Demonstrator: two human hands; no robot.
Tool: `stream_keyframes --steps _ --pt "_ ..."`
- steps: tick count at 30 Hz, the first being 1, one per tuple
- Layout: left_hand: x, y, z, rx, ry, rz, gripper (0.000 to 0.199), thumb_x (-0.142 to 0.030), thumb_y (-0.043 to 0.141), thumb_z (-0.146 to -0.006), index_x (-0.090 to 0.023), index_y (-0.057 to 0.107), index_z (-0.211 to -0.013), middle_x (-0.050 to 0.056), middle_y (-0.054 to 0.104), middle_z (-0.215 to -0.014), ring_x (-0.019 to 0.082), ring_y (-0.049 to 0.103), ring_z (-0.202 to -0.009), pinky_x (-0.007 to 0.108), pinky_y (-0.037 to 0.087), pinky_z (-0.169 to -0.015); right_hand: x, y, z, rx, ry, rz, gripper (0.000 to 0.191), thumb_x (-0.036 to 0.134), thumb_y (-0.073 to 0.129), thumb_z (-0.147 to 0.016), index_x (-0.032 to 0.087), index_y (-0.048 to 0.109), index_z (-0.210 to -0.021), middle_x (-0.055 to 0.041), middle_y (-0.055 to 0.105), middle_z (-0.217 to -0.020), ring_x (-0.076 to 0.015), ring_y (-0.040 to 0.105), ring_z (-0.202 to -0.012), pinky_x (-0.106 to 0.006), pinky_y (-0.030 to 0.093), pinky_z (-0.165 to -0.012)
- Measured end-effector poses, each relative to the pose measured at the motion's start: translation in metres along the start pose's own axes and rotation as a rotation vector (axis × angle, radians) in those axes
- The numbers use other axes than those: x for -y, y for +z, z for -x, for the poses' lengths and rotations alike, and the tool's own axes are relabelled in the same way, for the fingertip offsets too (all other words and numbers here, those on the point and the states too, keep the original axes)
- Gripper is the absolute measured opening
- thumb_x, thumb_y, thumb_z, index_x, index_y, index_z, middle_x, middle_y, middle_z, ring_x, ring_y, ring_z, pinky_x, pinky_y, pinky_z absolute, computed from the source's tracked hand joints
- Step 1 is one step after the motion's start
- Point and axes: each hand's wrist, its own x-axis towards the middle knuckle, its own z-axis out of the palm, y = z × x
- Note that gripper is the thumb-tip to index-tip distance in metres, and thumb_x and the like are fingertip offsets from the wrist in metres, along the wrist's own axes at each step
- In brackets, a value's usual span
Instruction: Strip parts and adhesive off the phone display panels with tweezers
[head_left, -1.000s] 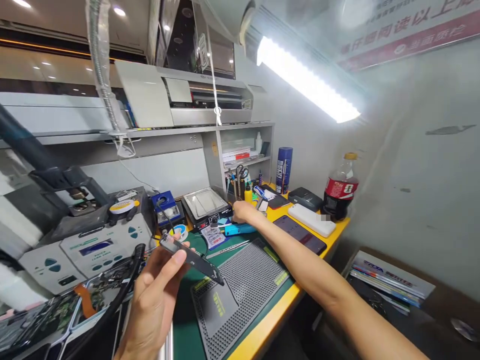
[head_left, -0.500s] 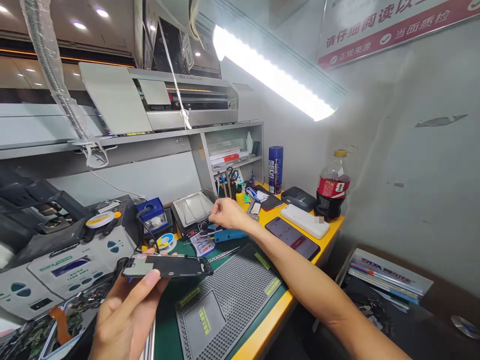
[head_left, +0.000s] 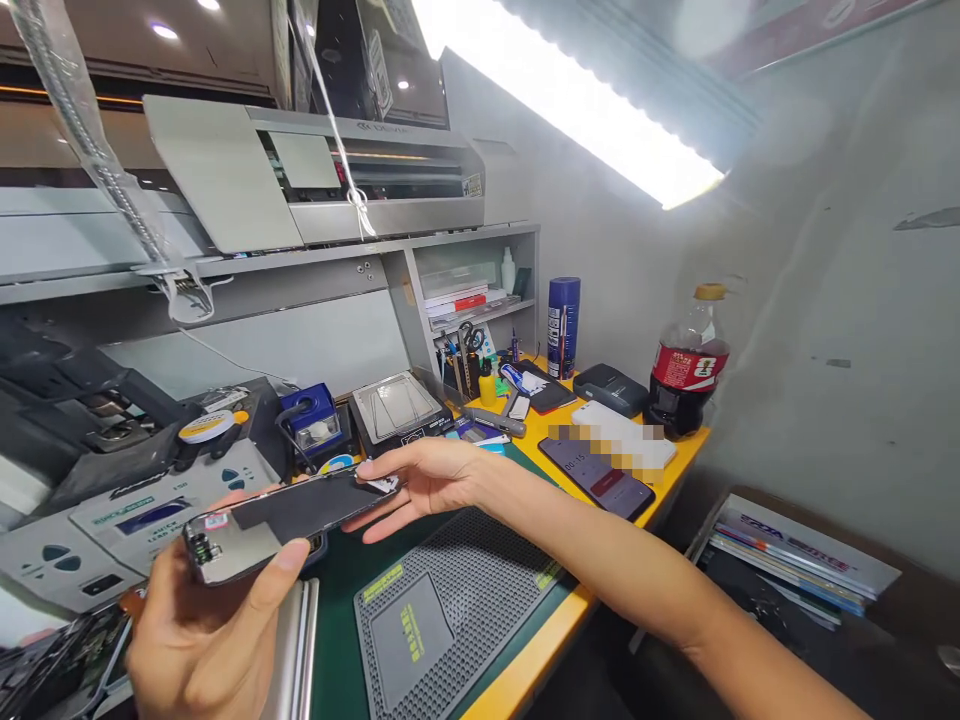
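Note:
An opened phone part (head_left: 300, 510), dark with a silvery section at its left end, is tilted above the bench. My left hand (head_left: 217, 620) grips its left end, thumb along the near edge. At the far right end my right hand (head_left: 420, 485) holds it, thumb on top and the other fingers below and partly spread. Under and to the right of the hands lies a grey perforated mat (head_left: 480, 600) on a green work mat (head_left: 337, 640).
A soldering station (head_left: 150, 520) stands at the left. Behind are a silver-topped heating plate (head_left: 397, 410) and tool holder (head_left: 459, 370). A phone showing a timer (head_left: 596, 480), a white case (head_left: 622, 430), a blue can (head_left: 563, 325) and a cola bottle (head_left: 686, 370) stand or lie right.
My right hand has come down and left to the phone part and taken its far end. The part is nearer and turned, showing more of its surface. The camera view has shifted slightly.

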Motion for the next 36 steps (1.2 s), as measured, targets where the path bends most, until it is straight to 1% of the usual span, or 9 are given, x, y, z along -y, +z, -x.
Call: stream_keyframes --steps 5,10,13,15,19,25,27,31,36 --pt "-0.003 0.005 0.011 0.059 0.068 -0.136 0.072 -0.033 0.091 -0.061 -0.033 0.062 -0.127 -0.002 0.065 -0.132 0.033 0.048 -0.138 0.039 0.03 -0.124 -0.004 -0.001 -0.005 -0.128 -0.081 0.084 0.023 0.029 0.064 -0.097 0.015 0.065 -0.115 -0.0066 0.069 -0.112 -0.019 0.07 -0.093 -0.038 0.061 -0.08" --pt "-0.012 0.001 -0.004 0.152 -0.481 0.158 0.058 -0.057 0.066 -0.078 -0.016 0.071 -0.119 0.014 0.069 -0.128 0.041 0.062 -0.119 0.05 0.061 -0.091 -0.001 -0.004 0.002 -0.23 -0.164 0.322 0.031 0.032 0.064 -0.097 0.016 0.062 -0.124 -0.0088 0.066 -0.123 -0.0223 0.068 -0.101 -0.043 0.059 -0.085" --pt "-0.015 -0.005 -0.009 0.176 -0.668 0.037 0.046 -0.033 0.072 -0.074 -0.011 0.071 -0.115 0.018 0.073 -0.12 0.036 0.073 -0.092 0.047 0.066 -0.068 0.001 0.0 0.012 -0.219 -0.186 0.449 0.023 0.031 0.066 -0.096 0.015 0.066 -0.112 -0.0058 0.07 -0.109 -0.0181 0.069 -0.089 -0.036 0.06 -0.077" --pt "-0.017 -0.006 -0.006 0.397 -0.735 -0.032 0.046 -0.028 0.073 -0.077 -0.013 0.068 -0.12 0.019 0.074 -0.112 0.037 0.074 -0.086 0.047 0.065 -0.059 0.002 0.003 0.018 -0.21 -0.219 0.509 0.013 0.026 0.072 -0.091 0.013 0.069 -0.092 -0.0012 0.071 -0.088 -0.0138 0.067 -0.074 -0.03 0.057 -0.068" --pt "-0.019 -0.003 0.003 0.681 -0.742 -0.06 0.035 -0.026 0.066 -0.088 -0.014 0.065 -0.121 0.016 0.074 -0.098 0.036 0.075 -0.089 0.036 0.063 -0.051 0.008 0.007 0.027 -0.277 -0.356 0.567 0.021 0.034 0.085 -0.074 0.014 0.076 -0.076 0.0006 0.071 -0.072 -0.0119 0.061 -0.065 -0.026 0.049 -0.064" --pt "-0.022 -0.004 0.002 0.507 -0.501 0.092 0.038 -0.019 0.058 -0.094 -0.017 0.057 -0.132 0.015 0.069 -0.123 0.036 0.07 -0.111 0.046 0.065 -0.08 0.016 0.022 0.044 -0.498 -0.591 0.581 0.025 0.044 0.083 -0.076 0.021 0.076 -0.081 0.003 0.068 -0.075 -0.011 0.057 -0.067 -0.025 0.047 -0.067" --pt "-0.022 -0.005 0.003 0.499 -0.44 0.155 0.04 -0.013 0.055 -0.093 -0.015 0.056 -0.133 0.015 0.069 -0.126 0.035 0.069 -0.112 0.048 0.063 -0.087 0.014 0.028 0.048 -0.453 -0.554 0.607 0.027 0.045 0.082 -0.076 0.02 0.077 -0.082 0.0016 0.067 -0.069 -0.0132 0.058 -0.065 -0.027 0.047 -0.064" --pt "-0.019 -0.007 0.004 0.531 -0.373 0.256 0.044 -0.006 0.051 -0.092 -0.016 0.053 -0.135 0.013 0.068 -0.13 0.03 0.067 -0.117 0.053 0.058 -0.098 0.003 0.038 0.047 -0.285 -0.425 0.639 0.029 0.044 0.075 -0.085 0.016 0.077 -0.091 -0.0045 0.073 -0.083 -0.0159 0.063 -0.071 -0.03 0.051 -0.069" --pt "-0.014 -0.006 0.004 0.467 -0.42 0.384 0.023 -0.019 0.05 -0.099 -0.013 0.061 -0.117 0.015 0.072 -0.122 0.032 0.069 -0.111 0.061 0.054 -0.099 -0.009 0.046 0.042 -0.233 -0.377 0.627 0.025 0.041 0.073 -0.088 0.016 0.077 -0.093 -0.0019 0.071 -0.082 -0.0132 0.059 -0.071 -0.026 0.05 -0.069"
